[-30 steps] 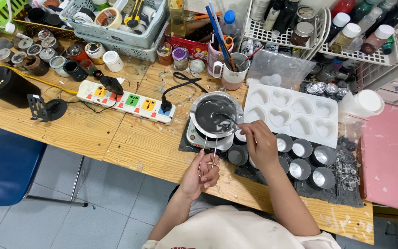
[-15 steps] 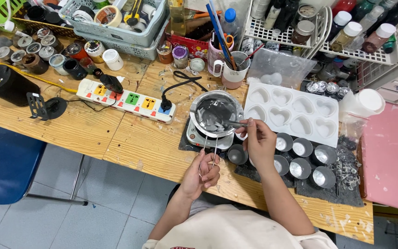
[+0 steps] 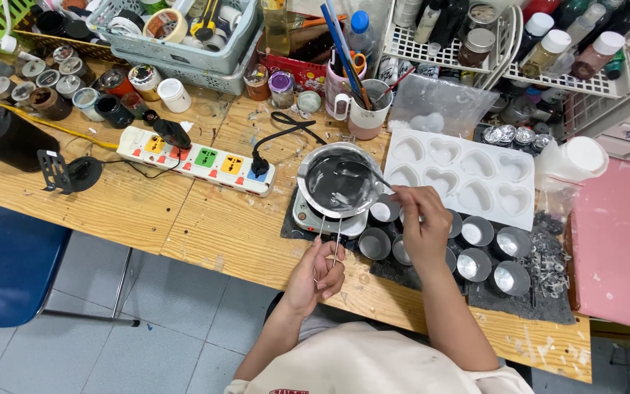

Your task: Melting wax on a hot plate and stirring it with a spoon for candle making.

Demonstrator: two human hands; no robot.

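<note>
Metal pot [image 3: 340,182] of dark glossy liquid sits on the small heater [image 3: 315,217]. Right hand [image 3: 423,222], now raised from earlier, pinches a thin stirrer [image 3: 364,169], seemingly; left hand [image 3: 319,266] clasps the wire handle [image 3: 335,232].

Bright even light, soft shadows, sharp focus

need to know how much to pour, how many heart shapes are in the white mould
8 in the white mould, two rows of four: back row from beside the metal pot rightward, front row just below it. The right hand partly covers the front-left one.
</note>
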